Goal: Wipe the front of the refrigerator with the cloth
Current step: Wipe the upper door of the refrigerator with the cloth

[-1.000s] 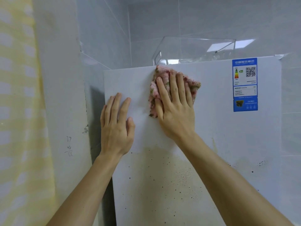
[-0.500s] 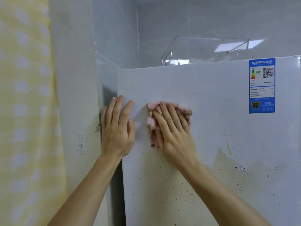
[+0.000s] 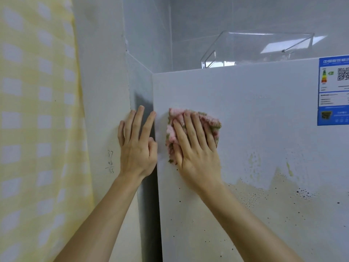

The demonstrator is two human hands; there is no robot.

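On the right hand [image 3: 198, 157] the fingers [image 3: 190, 129] lie straight, a little apart, pressing the pink cloth [image 3: 212, 123] flat on the refrigerator front [image 3: 255, 110], near its left edge. The left hand [image 3: 137, 150], fingers straight and spread, sits at 9 o'clock by that edge. Open white door runs toward 3 o'clock, up to a blue sticker [image 3: 333, 91].

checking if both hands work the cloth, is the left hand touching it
Apart. The head view shows a strip of bare refrigerator front between the left hand and the cloth, which only the right hand presses.
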